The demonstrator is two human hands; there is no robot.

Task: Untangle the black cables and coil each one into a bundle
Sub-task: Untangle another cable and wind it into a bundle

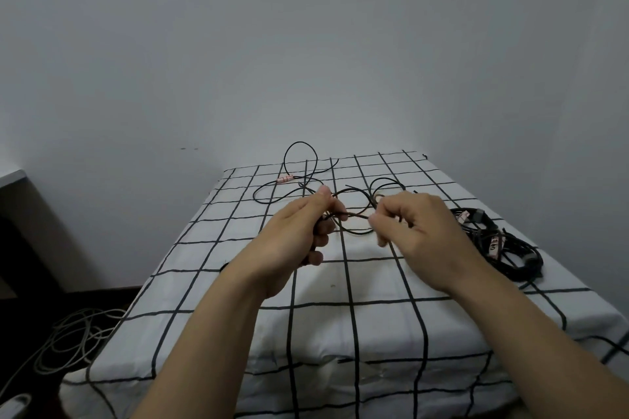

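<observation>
A pale grey wall [306, 27] fills the upper part of the view. Below it lies a white sheet with black grid lines [343, 316], draped over a soft surface and hanging over its near and left edges. Whether a bed or a table lies under it I cannot tell.

Both bare forearms reach in above the middle of the sheet. The left hand [299, 235] has its fingers curled, and its grip closes on a thin black cable [357, 215] between thumb and forefinger. The right hand [415, 228] is also curled, and its grip pinches the same cable at the fingertips. A short, taut, slightly twisted stretch of cable runs straight from one grip to the other, raised above the sheet. Loose loops hang below and rise behind that stretch, crossing one another between the hands. From there the cable trails toward the sheet's far edge, where one loop stands up against the wall.

On the right side of the sheet, just past the right wrist, rests a coiled bundle of thicker black cables [510, 255] carrying small printed tags. The print is too blurred to read.

Off the sheet's left edge, a loose tangle of grey cable [68, 340] lies on the dark floor.

Near the sheet's far edge, a small pink tag [285, 178] sits on the thin black cable.
</observation>
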